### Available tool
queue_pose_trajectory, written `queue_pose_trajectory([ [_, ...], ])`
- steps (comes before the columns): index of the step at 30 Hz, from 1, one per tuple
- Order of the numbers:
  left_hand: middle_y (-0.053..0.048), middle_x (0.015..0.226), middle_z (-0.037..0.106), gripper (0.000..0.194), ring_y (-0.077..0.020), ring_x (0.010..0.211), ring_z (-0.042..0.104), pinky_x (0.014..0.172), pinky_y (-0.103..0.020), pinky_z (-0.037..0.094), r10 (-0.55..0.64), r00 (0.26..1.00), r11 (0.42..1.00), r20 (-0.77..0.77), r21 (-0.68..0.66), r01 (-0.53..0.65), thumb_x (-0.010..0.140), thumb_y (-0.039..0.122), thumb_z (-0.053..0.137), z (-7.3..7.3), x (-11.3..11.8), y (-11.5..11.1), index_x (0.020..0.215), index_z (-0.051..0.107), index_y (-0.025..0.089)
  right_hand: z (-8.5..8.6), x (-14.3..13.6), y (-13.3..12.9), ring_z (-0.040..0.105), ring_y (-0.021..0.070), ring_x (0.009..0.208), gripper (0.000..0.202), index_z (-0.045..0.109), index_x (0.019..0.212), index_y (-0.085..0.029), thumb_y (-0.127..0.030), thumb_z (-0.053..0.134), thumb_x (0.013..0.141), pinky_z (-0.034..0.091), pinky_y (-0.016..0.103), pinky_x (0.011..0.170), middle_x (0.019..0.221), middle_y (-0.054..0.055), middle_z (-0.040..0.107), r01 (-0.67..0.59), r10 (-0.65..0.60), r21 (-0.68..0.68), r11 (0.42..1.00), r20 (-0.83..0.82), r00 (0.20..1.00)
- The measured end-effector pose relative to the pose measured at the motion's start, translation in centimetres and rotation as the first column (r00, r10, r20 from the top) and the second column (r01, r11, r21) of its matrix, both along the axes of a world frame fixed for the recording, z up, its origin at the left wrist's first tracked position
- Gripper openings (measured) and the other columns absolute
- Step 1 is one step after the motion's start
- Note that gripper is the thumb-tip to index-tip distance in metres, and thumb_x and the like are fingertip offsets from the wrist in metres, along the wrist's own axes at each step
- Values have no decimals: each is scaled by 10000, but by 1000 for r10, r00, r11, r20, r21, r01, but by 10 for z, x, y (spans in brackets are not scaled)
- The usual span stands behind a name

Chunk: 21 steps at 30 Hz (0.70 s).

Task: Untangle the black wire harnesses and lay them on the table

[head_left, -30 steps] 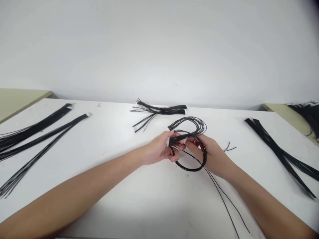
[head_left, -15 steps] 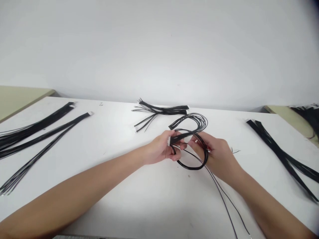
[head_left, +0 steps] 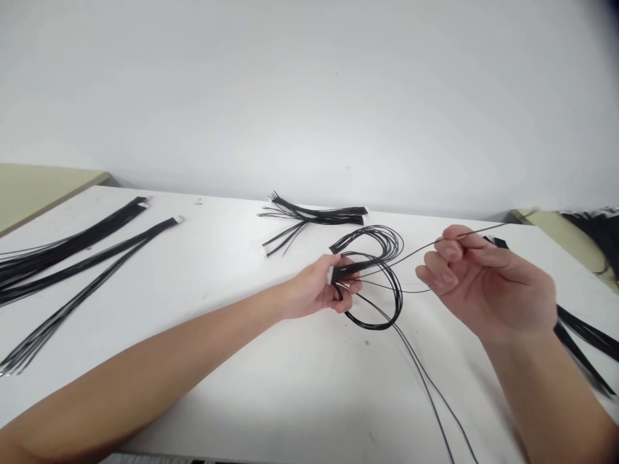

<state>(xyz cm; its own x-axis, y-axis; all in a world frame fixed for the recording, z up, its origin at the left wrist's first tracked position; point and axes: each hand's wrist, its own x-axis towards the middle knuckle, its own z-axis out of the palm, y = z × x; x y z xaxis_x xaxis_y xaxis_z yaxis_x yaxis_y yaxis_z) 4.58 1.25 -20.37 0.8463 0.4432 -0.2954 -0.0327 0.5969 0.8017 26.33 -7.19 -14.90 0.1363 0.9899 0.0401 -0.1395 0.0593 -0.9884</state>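
My left hand [head_left: 333, 283] is closed around a black wire harness [head_left: 367, 264] at its white connector [head_left: 330, 274]. The harness wires curl back in two loops to the right of the fingers, and a dark end piece sits just above the hand. Two long loose wires [head_left: 422, 366] trail from it down the table to the front edge. Off to the right, my right hand [head_left: 483, 277] is raised above the table, palm turned up, pinching a single thin black wire [head_left: 413, 251] between thumb and forefinger. That wire runs back to the harness, its free end pointing right.
Black wire bundles [head_left: 72, 254] with white connectors lie on the left of the white table [head_left: 251, 386]. Another small bundle [head_left: 314, 214] rests at the back. More bundles [head_left: 587, 335] lie at the right, partly behind my right arm. A wall [head_left: 309, 96] stands behind.
My right hand has moved from the loops out to the right and up, drawing one wire away from the bundle. My left hand stays in place on the harness.
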Motion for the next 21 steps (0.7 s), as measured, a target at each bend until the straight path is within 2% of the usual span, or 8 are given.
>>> queue_pose_trajectory([
  [6,-26,730,532,320,-96,460,468,563,-297,385,-15,1000,990,-24,138,18,901,300,267,-1,2,-3,751,508,152,-10,-12,10,438,130,602,137,561,828,-258,-366,516,898,485,311,641,678,-5,383,225,-221,50,973,-70,973],
  [9,-23,711,536,316,-105,453,491,559,-299,372,0,999,988,-45,152,7,903,300,260,-4,2,-3,736,487,157,-11,-13,12,528,141,771,175,570,800,-258,-361,495,921,514,319,772,828,21,462,226,-218,62,972,-119,969],
  [10,-20,702,532,319,-107,450,495,553,-297,363,4,999,988,-51,157,4,904,300,255,-5,2,-4,732,482,158,-10,-13,12,532,140,772,175,579,812,-266,-364,488,925,518,325,779,841,21,469,222,-213,63,973,-124,969],
  [12,-15,695,528,332,-104,444,493,551,-293,351,11,998,983,-66,185,1,907,294,245,-5,2,-5,723,485,157,-10,-12,10,482,124,643,128,618,896,-297,-362,510,914,519,319,682,759,6,448,209,-203,56,976,-105,974],
  [14,-11,660,528,365,-104,453,493,567,-289,353,-2,995,968,-95,248,25,919,297,235,-3,1,-8,714,500,152,-10,-13,7,384,106,528,110,653,958,-316,-323,584,873,463,289,548,642,-23,400,200,-196,78,977,-54,979],
  [16,-7,596,525,401,-111,471,491,583,-282,355,-33,992,942,-125,326,72,938,315,226,0,0,-12,709,512,151,-11,-16,3,358,101,504,107,691,921,-302,-279,650,824,399,274,498,562,-39,380,180,-186,121,976,45,981],
  [21,-3,522,525,408,-124,532,474,585,-252,338,-99,984,838,-148,520,163,968,319,224,5,-3,-19,735,519,161,-13,-28,-4,418,112,565,45,717,733,-230,-272,723,748,325,267,477,620,8,533,135,-187,162,978,375,908],
])
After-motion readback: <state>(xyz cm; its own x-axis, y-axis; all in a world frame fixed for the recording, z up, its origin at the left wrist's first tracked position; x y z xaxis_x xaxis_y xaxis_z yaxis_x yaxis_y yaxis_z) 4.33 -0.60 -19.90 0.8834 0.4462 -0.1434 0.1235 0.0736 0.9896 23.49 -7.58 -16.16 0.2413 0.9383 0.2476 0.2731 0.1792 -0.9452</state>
